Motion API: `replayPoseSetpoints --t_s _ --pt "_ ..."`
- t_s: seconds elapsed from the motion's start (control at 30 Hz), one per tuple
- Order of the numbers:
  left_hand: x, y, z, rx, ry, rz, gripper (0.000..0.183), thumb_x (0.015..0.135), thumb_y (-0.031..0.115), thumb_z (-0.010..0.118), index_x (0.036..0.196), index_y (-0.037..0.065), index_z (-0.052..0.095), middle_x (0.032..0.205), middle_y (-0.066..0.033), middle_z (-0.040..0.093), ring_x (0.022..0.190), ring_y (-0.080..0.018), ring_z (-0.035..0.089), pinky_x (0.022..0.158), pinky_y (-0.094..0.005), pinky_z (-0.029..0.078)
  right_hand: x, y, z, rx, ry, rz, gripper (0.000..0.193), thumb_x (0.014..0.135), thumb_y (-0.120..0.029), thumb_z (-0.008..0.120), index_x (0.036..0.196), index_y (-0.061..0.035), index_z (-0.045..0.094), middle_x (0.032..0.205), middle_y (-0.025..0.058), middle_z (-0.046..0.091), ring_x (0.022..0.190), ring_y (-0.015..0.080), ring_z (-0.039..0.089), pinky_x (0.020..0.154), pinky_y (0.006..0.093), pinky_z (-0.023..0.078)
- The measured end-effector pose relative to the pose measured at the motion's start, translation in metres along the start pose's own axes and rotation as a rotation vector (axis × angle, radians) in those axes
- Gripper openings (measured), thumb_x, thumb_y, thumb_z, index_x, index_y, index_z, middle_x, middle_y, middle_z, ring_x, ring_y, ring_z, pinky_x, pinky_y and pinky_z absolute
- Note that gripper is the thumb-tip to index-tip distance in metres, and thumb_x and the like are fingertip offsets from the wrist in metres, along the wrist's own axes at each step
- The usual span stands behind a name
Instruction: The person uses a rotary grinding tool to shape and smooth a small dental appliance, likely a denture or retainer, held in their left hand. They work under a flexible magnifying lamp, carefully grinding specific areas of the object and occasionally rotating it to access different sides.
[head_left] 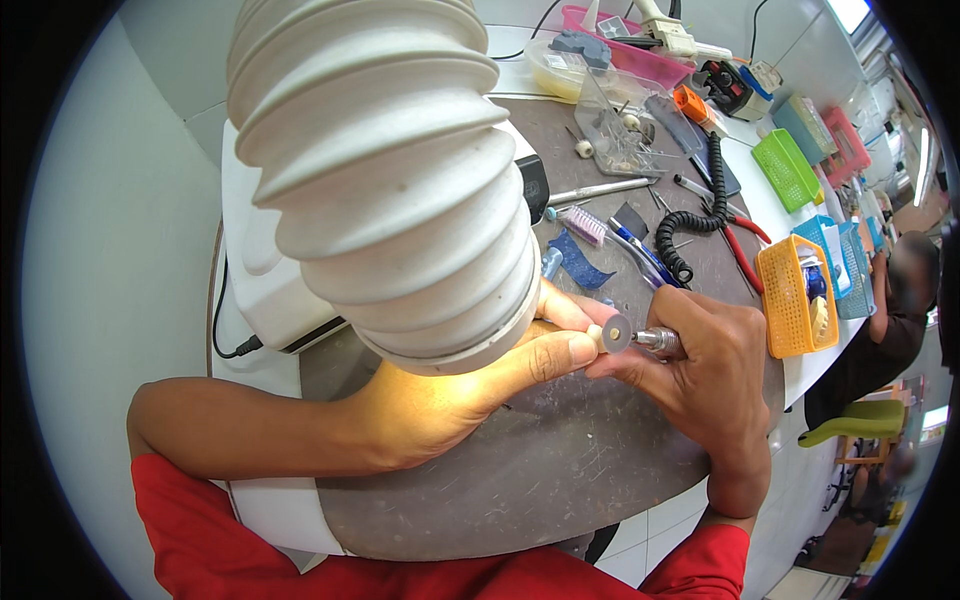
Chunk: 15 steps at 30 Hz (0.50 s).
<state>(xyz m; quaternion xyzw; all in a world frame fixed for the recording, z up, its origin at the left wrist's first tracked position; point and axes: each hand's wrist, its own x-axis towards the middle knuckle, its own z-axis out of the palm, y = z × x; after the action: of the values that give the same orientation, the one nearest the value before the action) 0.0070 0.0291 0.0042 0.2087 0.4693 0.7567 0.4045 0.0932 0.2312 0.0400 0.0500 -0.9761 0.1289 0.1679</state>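
Pinched between the thumb and fingers of my left hand (490,380) is a small off-white, tooth-like piece (596,335), mostly covered by the fingertips. My right hand (710,365) is closed around a metal rotary handpiece (656,340). A round grey disc (616,334) sits at the handpiece's tip, right beside the piece; whether they touch I cannot tell. Both hands are close together above the grey work surface (500,490). A ribbed white hose (400,180) hangs over my left hand and hides part of it.
Behind the hands lie a small brush (582,225), a blue mesh scrap (580,262), pens and a black coiled cord (690,232). Red-handled pliers (743,258) and a yellow basket (797,300) stand at the right. A white machine (275,270) is at the left. Another person (880,330) sits far right.
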Motion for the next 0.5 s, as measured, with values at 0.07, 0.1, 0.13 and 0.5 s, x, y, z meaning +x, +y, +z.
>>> replayPoseSetpoints --t_s 0.07,0.1,0.13,0.5 --pt "0.0010 0.0009 0.0001 0.030 0.001 -0.006 0.011 0.096 0.004 0.065 0.103 0.002 0.058 0.126 -0.0213 0.061 0.110 -0.0190 0.063 0.098 -0.0338 0.050 -0.0008 0.0001 0.0004 -0.002 -0.004 -0.002 0.064 0.064 -0.061 0.082 0.064 -0.0062 0.048 0.053 0.0057 0.041 0.045 0.0218 0.044 0.045 0.0338 0.033" --pt "0.0014 0.0013 0.0003 0.045 0.002 -0.009 0.011 0.096 0.004 0.065 0.103 0.002 0.058 0.126 -0.0215 0.061 0.109 -0.0188 0.063 0.098 -0.0335 0.050 -0.0014 0.0003 0.0013 -0.002 -0.001 -0.004 0.064 0.064 -0.061 0.082 0.064 -0.0062 0.048 0.052 0.0056 0.041 0.045 0.0219 0.044 0.045 0.0339 0.033" --pt "0.0016 0.0021 0.0007 0.042 0.002 -0.015 0.011 0.096 0.004 0.065 0.103 0.002 0.058 0.126 -0.0213 0.061 0.110 -0.0188 0.063 0.098 -0.0335 0.050 -0.0017 0.0006 0.0021 -0.003 0.002 -0.006 0.064 0.064 -0.061 0.082 0.064 -0.0063 0.049 0.052 0.0055 0.041 0.044 0.0220 0.043 0.045 0.0340 0.033" --pt "-0.0003 -0.0014 -0.0004 0.018 0.004 0.009 0.010 0.096 0.004 0.065 0.103 0.003 0.058 0.126 -0.0197 0.061 0.114 -0.0205 0.061 0.098 -0.0345 0.050 -0.0004 0.0000 0.0015 -0.001 0.016 0.009 0.066 0.065 -0.063 0.080 0.065 -0.0055 0.048 0.054 0.0058 0.043 0.046 0.0205 0.044 0.046 0.0333 0.033"
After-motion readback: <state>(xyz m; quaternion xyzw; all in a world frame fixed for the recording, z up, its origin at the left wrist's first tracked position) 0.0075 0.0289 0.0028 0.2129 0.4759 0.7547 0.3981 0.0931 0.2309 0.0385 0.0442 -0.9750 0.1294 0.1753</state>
